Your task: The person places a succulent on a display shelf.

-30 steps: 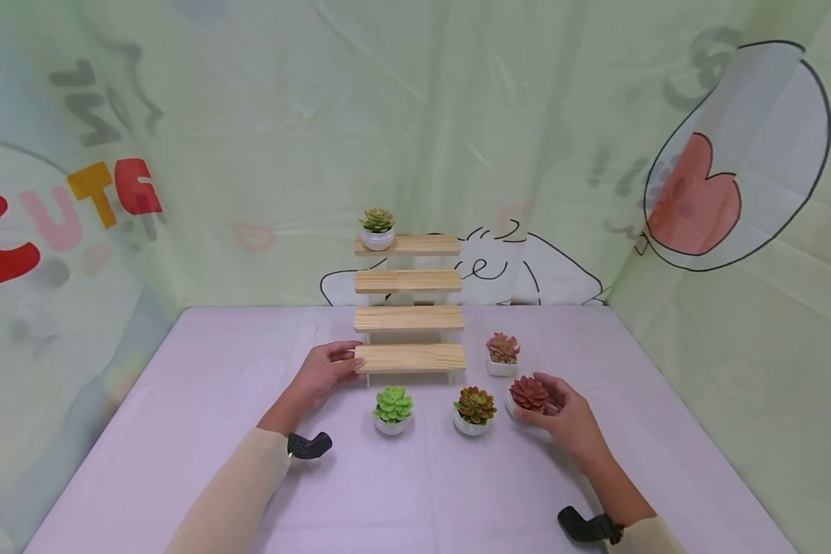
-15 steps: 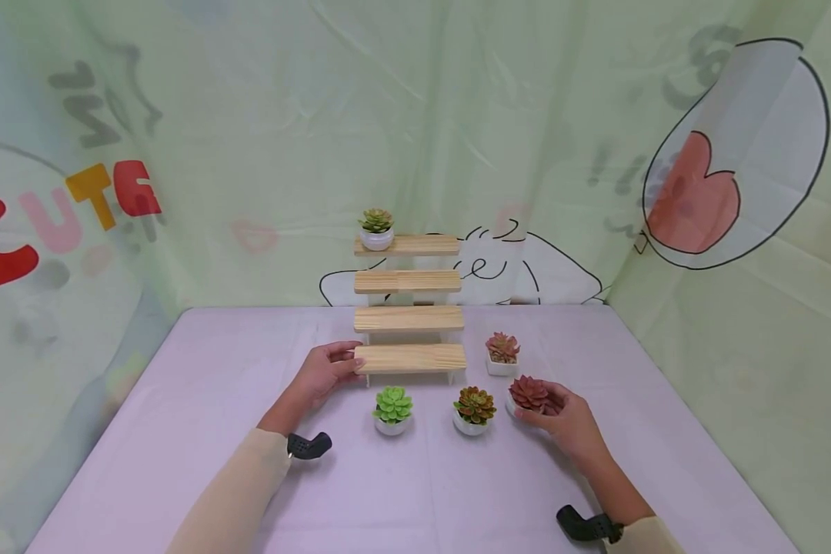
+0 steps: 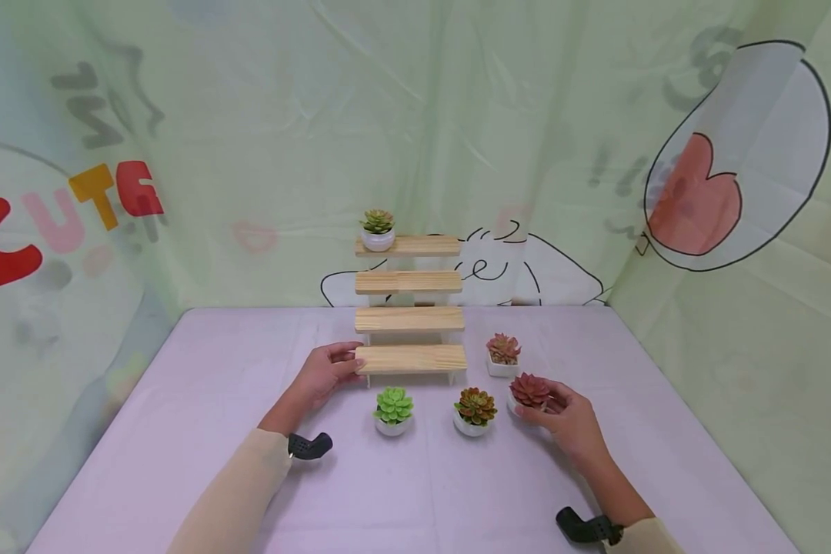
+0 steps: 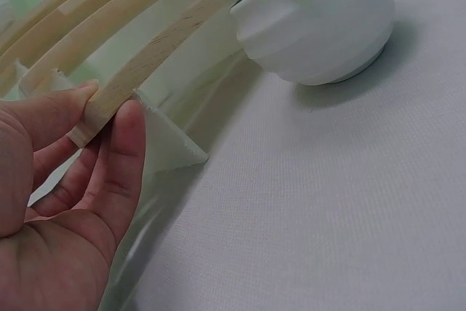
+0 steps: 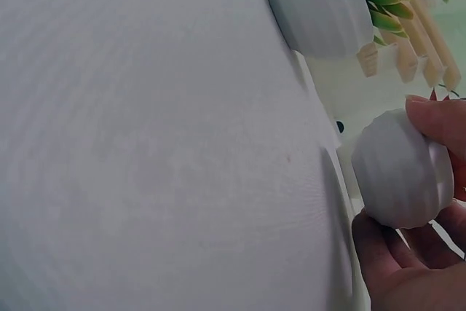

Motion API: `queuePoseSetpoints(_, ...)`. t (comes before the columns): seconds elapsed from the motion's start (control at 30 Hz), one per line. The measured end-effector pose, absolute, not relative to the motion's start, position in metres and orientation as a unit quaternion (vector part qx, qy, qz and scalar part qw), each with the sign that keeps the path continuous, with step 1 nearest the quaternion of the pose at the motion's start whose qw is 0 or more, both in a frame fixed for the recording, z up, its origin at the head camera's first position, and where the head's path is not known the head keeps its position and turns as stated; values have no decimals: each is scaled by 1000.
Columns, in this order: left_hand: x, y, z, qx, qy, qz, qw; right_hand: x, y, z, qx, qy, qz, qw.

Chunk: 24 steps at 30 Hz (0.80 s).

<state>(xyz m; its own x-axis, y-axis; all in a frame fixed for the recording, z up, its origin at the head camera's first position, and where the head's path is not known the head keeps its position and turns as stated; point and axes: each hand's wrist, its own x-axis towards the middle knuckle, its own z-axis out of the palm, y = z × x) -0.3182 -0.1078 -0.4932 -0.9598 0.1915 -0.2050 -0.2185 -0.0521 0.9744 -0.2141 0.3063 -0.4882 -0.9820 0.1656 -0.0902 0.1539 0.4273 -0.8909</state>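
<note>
A wooden shelf stand with stepped boards (image 3: 412,358) stands at the table's middle back. My left hand (image 3: 327,375) pinches the left end of its lowest board between thumb and fingers, as the left wrist view shows. My right hand (image 3: 573,425) grips a dark red potted succulent (image 3: 529,391); in the right wrist view thumb and fingers hold its ribbed white pot (image 5: 399,169) from two sides. Just behind it is a pinkish succulent (image 3: 503,350) in a square white pot. To its left sits a brownish-green succulent (image 3: 475,408).
A bright green succulent (image 3: 393,408) stands in front of the stand, near my left hand. Another green succulent (image 3: 377,229) sits at the left end of the top board. Pale printed curtains (image 3: 270,154) enclose the lilac-white table (image 3: 374,500) at the back and sides.
The fingers of my right hand have shifted slightly around the pot of the dark red succulent. My left hand keeps its place on the board.
</note>
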Motion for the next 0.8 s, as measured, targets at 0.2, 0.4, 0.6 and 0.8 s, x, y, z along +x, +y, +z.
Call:
queuePoseSetpoints(0.2, -319, -106, -493, -12, 674, 725, 141, -215, 304, -486, -95, -839, 536, 7)
queuePoseSetpoints(0.4, -319, -106, -493, -16, 674, 725, 141, -217, 300, -480, -82, -840, 537, 14)
queuePoseSetpoints(0.6, -317, -107, -492, -6, 662, 735, 143, -219, 294, -474, -70, -830, 554, 23)
queuePoseSetpoints(0.8, -317, -108, -491, -2, 657, 740, 144, -225, 285, -469, -71, -824, 562, 23)
